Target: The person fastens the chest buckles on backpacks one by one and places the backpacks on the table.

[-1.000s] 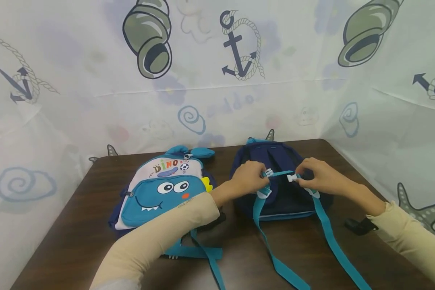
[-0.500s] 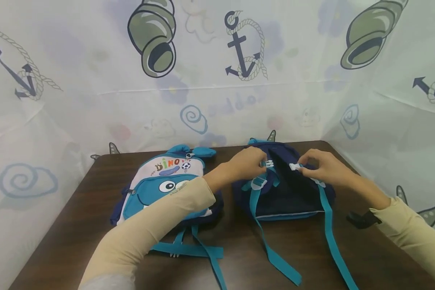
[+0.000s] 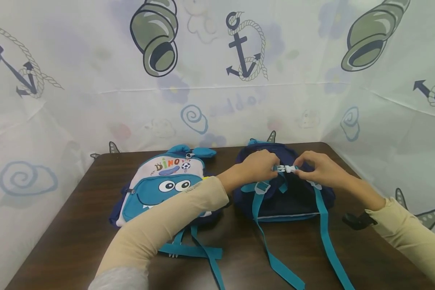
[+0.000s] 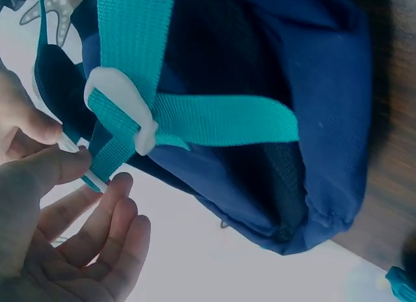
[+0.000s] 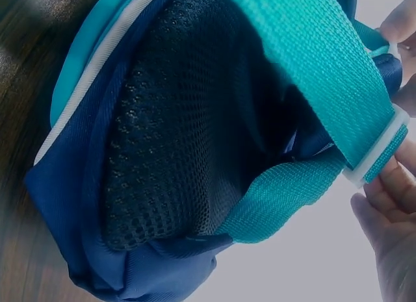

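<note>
Right — clock face read off the head view, 12 away from the wearer. Buckle [image 3: 285,168] sits between the two hands, over the back of the navy bag [image 3: 293,205]. It's at 3 o'clock from the left hand [image 3: 261,166], 9 from the right hand [image 3: 316,167]. Left pinches one half by thumb and fingers, right pinches the other; halves are end to end, can't tell if latched.

Around: white adjuster [image 3: 262,188] at 8 o'clock from the buckle, second adjuster [image 3: 314,185] at 4. Left strap [image 3: 259,217] and right strap [image 3: 324,225] trail off the navy bag toward 5. Dino bag [image 3: 174,167] lies at 9 from the navy one, face up on the table [image 3: 69,237]. Left sleeve [image 3: 166,225] crosses its lower right, hiding part.

Orientation: buckle's long axis runs 9 to 3 — left half faces 3, right half faces 9. Navy bag's handle [image 3: 257,141] is at 11.
</note>
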`<state>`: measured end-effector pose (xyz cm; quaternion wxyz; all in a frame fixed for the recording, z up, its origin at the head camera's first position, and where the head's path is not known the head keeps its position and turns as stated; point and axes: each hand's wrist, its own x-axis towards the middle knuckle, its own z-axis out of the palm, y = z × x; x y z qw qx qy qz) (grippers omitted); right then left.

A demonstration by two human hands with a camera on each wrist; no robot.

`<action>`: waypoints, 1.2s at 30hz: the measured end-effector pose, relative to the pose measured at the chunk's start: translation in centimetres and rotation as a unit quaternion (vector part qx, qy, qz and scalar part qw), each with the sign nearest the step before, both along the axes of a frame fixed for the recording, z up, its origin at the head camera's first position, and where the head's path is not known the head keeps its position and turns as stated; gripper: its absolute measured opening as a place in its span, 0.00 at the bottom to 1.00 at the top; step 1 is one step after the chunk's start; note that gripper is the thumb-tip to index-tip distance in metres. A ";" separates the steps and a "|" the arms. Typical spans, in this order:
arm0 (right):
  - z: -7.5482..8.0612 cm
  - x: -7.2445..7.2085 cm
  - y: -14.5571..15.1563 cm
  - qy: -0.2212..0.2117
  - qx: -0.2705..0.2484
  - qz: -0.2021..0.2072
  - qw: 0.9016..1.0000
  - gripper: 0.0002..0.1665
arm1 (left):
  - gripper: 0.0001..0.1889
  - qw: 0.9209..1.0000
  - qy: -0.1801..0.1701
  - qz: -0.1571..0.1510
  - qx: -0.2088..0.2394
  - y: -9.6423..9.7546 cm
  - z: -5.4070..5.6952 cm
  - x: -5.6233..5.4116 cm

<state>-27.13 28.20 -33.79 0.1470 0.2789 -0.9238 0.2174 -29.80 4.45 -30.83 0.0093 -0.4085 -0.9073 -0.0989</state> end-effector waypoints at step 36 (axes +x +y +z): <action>0.0 -0.2 -2.1 -0.050 0.132 -0.034 0.989 0.43 | 0.37 0.984 0.094 0.061 -0.135 -3.5 -1.6 1.2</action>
